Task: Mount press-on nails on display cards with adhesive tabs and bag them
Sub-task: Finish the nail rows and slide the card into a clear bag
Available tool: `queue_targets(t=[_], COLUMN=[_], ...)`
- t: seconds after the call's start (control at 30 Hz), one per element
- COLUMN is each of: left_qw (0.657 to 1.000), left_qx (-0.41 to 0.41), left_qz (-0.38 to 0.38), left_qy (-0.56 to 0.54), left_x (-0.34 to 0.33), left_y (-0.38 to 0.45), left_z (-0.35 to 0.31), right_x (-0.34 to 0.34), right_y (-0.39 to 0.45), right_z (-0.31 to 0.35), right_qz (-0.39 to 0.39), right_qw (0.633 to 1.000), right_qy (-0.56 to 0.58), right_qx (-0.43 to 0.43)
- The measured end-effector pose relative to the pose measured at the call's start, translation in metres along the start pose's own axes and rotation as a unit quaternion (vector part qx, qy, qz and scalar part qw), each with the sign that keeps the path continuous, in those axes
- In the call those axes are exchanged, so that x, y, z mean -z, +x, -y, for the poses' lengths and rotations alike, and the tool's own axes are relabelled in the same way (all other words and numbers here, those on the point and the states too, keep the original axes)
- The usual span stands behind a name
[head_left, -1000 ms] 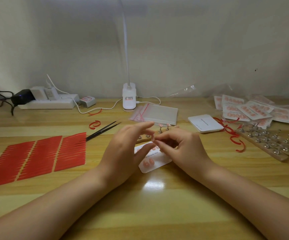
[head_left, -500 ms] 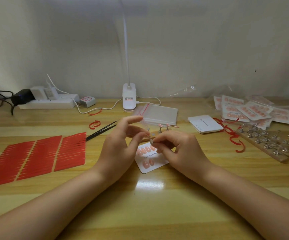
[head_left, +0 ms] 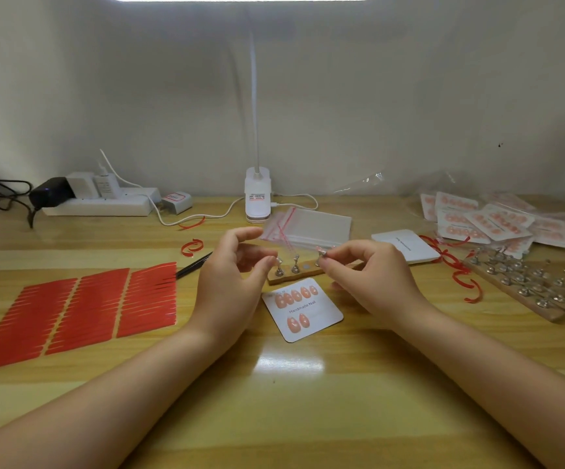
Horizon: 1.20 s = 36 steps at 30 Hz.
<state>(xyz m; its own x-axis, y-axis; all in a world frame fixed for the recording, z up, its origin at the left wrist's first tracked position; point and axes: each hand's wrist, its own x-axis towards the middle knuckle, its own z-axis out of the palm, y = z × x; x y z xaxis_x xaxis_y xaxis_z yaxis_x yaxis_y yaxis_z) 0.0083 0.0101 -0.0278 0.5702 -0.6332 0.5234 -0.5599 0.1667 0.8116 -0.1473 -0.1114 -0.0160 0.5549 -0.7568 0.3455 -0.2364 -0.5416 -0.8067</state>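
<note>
Lifting the next nail off its stand cleanly

Pinching at the top of a small metal stand [head_left: 320, 257], the right hand [head_left: 372, 279] has thumb and forefinger closed together on what looks like a press-on nail seated there; the nail itself is too small to make out clearly. The left hand [head_left: 230, 282] hovers just beside it with fingers loosely curled and apart, holding nothing, its fingertips near the leftmost stand on the wooden strip [head_left: 308, 274]. The two hands are close but not touching.

The display card [head_left: 303, 309] lies flat on the bench [head_left: 291, 401] just in front of the strip, with five nails in its upper row and two in the lower, so I judge the lower row is being filled.

To do this step well, the nail should probably be peeled off by its edges, not pulled hard, so the stand stays seated and the polished face stays unmarked. The free hand could steady the strip. The nail then needs lining up beside the last one in the lower row before being pressed down.

A stack of clear zip bags [head_left: 311, 226] waits behind the strip; finished bagged cards [head_left: 497, 225] sit far right.
</note>
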Motion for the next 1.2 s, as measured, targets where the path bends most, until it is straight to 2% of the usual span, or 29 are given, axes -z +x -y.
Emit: queue_targets(t=[0.1,0.3,0.47,0.73,0.97,1.13,1.2], left_qw=[1.000,1.000,1.000,1.000,1.000,1.000,0.999], left_qx=[0.007,0.010,0.009,0.006,0.010,-0.001,-0.025], left_qz=[-0.007,-0.006,-0.001,0.012,0.012,0.022,0.028], left_qy=[-0.003,-0.017,-0.008,0.006,0.008,0.013,0.020], left_x=[0.001,0.000,-0.001,-0.001,-0.001,-0.001,0.000], left_y=[0.000,-0.001,-0.001,-0.002,-0.002,-0.003,-0.004], left_z=[0.001,0.002,0.004,0.002,0.003,0.004,0.001], right_x=[-0.003,-0.015,-0.022,-0.024,-0.028,-0.014,-0.007], right_y=[0.006,0.020,0.022,0.022,0.023,0.013,0.010], right_z=[0.003,0.000,-0.007,-0.008,-0.007,0.005,0.012], right_qz=[0.012,0.000,0.047,0.041,0.036,0.016,0.041], right_qw=[0.997,0.990,0.984,0.981,0.980,0.985,0.989], right_qy=[-0.070,-0.139,-0.172,-0.189,-0.195,-0.168,-0.142], right_qx=[0.010,0.014,-0.011,0.021,0.015,0.022,0.002])
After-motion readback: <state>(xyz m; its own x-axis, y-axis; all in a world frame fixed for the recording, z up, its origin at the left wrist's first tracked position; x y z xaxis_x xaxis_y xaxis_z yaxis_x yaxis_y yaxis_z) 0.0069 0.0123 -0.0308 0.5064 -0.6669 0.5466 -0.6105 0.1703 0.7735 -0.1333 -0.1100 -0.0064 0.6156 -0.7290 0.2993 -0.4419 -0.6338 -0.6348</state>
